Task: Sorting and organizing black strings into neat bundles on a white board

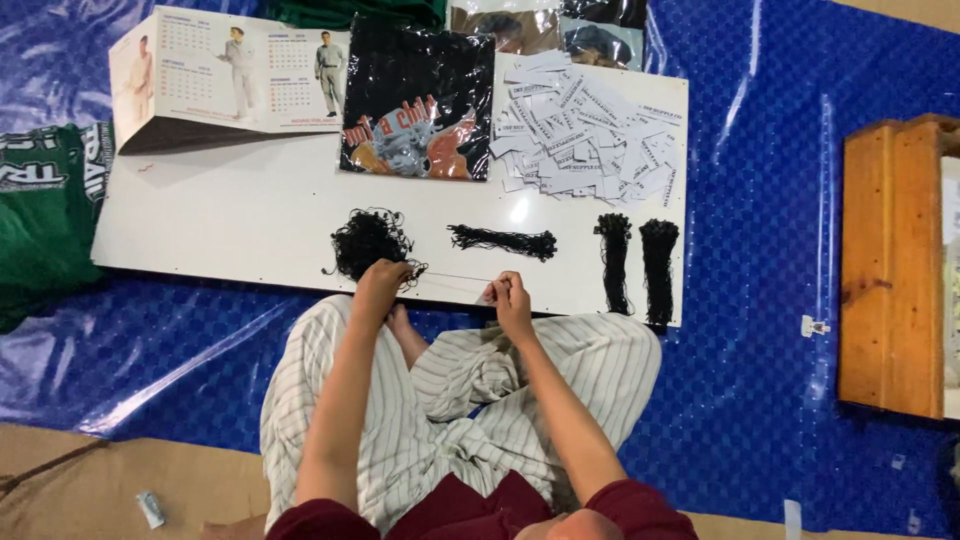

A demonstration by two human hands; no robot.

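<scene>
Seen from above: left hand [381,280] pinching a strand from a tangled black string pile [368,240] on the white board [240,215], right hand [512,299] pinched on its far end (light, limp, snag-prone; probably best gripped near one end).

Your left hand [382,280] sits at about eleven o'clock from your lap, fingers curled down and pinched shut, wrist bent forward. Your right hand [511,298] is at about one o'clock, near the left but apart from it, fingertips pinched together and raised. Both forearms are bare and stretch forward from your body, elbows bent, converging slightly.
</scene>
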